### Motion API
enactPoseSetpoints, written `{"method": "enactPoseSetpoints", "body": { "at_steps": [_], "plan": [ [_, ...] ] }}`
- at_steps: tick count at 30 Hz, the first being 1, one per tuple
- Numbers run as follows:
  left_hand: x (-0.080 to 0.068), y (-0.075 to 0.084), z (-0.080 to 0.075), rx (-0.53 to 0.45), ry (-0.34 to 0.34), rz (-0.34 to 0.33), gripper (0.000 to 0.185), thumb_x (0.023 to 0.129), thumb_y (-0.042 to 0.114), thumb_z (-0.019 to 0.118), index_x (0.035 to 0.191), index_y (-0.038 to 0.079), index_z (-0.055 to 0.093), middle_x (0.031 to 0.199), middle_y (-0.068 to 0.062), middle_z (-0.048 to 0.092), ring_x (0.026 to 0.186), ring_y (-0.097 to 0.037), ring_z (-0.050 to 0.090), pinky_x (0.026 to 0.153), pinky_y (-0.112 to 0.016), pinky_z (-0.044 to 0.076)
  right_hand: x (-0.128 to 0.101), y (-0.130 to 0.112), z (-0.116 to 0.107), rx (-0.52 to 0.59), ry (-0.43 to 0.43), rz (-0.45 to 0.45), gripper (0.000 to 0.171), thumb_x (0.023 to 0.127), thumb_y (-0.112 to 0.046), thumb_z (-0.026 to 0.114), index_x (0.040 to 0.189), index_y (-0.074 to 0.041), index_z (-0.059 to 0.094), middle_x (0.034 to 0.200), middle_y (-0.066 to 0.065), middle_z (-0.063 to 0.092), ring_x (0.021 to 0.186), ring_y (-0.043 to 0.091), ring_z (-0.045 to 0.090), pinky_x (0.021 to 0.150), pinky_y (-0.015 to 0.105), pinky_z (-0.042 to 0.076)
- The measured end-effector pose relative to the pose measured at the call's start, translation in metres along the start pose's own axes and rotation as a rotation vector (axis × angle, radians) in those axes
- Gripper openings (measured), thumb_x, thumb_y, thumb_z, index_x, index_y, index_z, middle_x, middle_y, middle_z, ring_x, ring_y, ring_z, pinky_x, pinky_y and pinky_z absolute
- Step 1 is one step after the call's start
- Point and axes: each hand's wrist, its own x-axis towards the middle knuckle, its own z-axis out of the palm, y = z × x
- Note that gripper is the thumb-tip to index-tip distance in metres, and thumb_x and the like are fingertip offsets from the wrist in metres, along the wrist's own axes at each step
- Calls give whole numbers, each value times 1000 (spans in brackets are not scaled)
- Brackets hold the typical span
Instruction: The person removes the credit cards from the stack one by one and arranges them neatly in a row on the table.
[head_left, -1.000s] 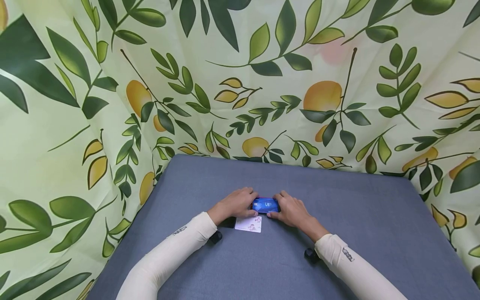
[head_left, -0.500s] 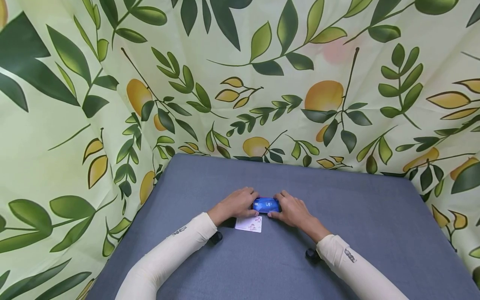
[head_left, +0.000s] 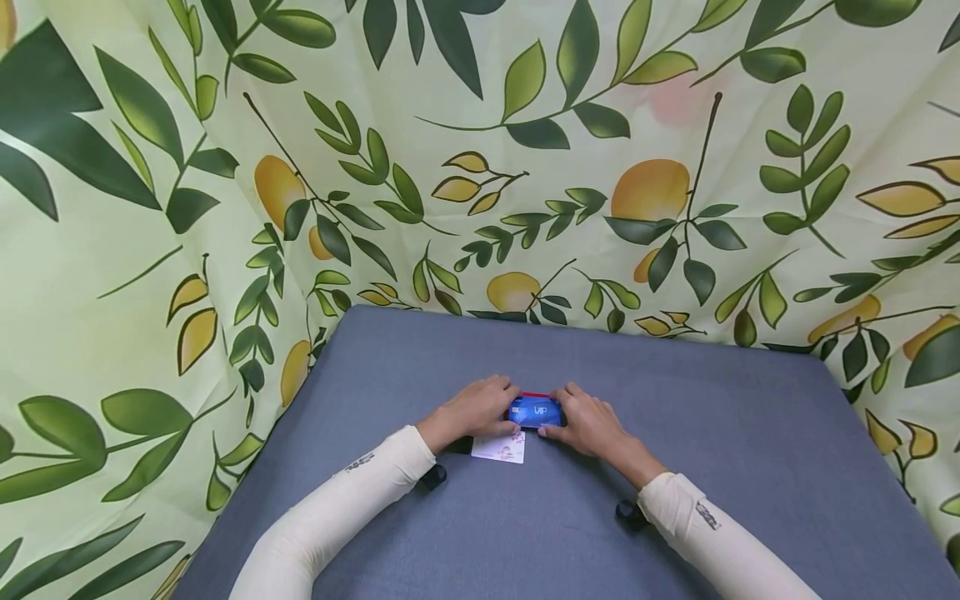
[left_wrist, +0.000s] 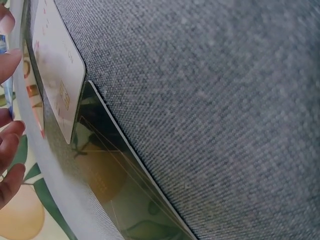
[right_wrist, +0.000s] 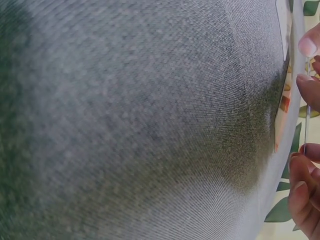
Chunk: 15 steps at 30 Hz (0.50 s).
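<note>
Pinching the blue VIP card (head_left: 534, 412) at both short ends, left hand (head_left: 471, 408) and right hand (head_left: 588, 422); an even grip is advised above the white card (head_left: 498, 449) on the tabletop (head_left: 735, 433).

Both arms reach forward and angle inward, forearms in cream sleeves low over the surface, wrists bare. Left hand (head_left: 474, 410) and right hand (head_left: 586, 421) meet near the middle, knuckles up, backs toward the head camera. Fingers of each hand curl inward toward the other hand, fingertips pinching from opposite sides. Left wrist view: fingertips (left_wrist: 9, 145) bent at the frame's left edge. Right wrist view: fingertips (right_wrist: 309, 90) curled at the right edge, nails visible.
</note>
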Motion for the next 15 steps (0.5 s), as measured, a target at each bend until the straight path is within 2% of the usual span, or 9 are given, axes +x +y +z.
{"method": "enactPoseSetpoints", "body": {
  "at_steps": [15],
  "plan": [
    [0,5,-1,22,-13,2,59,92,51,68,133,9,60,117,-6,63,99,-16,58,89,-32,52,-4,2,-2,2,-28,6,66,83,-49,79,127,-3,64,117,14,63,89,23,64,79,49,56]
  ]
}}
